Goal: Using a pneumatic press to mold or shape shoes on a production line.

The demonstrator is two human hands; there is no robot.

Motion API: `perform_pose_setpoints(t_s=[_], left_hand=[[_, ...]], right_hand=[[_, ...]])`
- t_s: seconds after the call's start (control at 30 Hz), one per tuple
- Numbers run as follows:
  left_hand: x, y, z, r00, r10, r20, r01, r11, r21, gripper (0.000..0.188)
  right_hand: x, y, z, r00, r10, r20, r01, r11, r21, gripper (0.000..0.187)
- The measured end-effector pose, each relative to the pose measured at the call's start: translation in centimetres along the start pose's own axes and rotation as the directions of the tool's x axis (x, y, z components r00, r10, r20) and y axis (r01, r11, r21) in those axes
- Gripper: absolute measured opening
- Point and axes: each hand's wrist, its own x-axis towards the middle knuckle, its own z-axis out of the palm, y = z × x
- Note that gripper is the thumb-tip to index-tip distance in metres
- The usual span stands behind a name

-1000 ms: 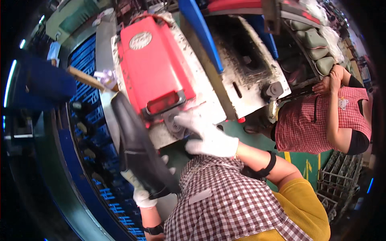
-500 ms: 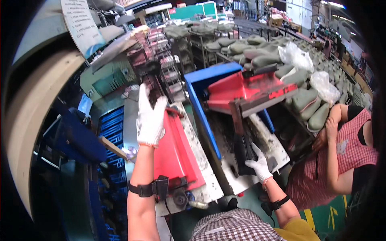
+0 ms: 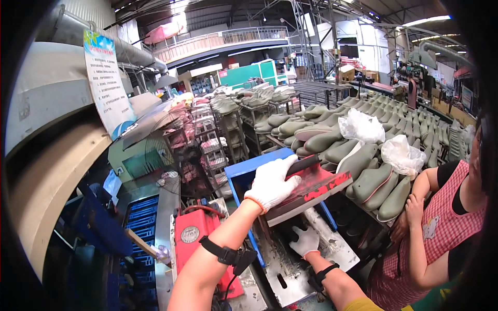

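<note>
My left hand [image 3: 272, 181], in a white knit glove, is at the top of a red machine head [image 3: 316, 184]. Its thumb and forefinger lie either side of a black bar handle [image 3: 305, 165], and the other fingers are hidden. Below the red head my right hand [image 3: 304, 241], gloved too, has its fingers apart over a white metal machine bed [image 3: 332, 243] with dark smears. Nothing shows in that hand. The space beyond its fingertips is too dark to make out. A blue frame [image 3: 254, 165] surrounds the red head.
A second red machine [image 3: 197, 228] stands left of the bed, beside a conveyor with blue slats [image 3: 140, 233]. Many grey-green shoe-shaped forms [image 3: 358, 166] and clear plastic bags [image 3: 363, 126] cover racks at right. A person in a red checked apron [image 3: 441, 217] stands close by.
My left hand has moved right from the left red machine to the black handle. My right hand has shifted from beside a black piece to under the red head. The view has tilted up.
</note>
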Motion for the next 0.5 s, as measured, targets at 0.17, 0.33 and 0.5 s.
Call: perform_pose_setpoints(t_s=[0.17, 0.33, 0.5], left_hand=[[-0.3, -2.9, 3.4, 0.965, -0.013, -0.262, -0.069, 0.951, -0.301, 0.042], [0.1, -2.7, 4.4, 0.939, 0.094, -0.33, -0.156, 0.974, -0.167, 0.041], [-2.1, -0.5, 5.0, 0.972, 0.01, -0.233, -0.048, 0.987, -0.156, 0.045]], right_hand=[[0.1, -1.5, 0.9, 0.996, -0.012, -0.089, 0.012, 1.0, -0.001, 0.065], [0.3, 1.5, -0.4, 0.996, -0.055, 0.067, 0.039, 0.975, 0.217, 0.078], [-2.4, 4.7, -3.9, 0.975, -0.034, 0.218, -0.061, 0.908, 0.414, 0.08]])
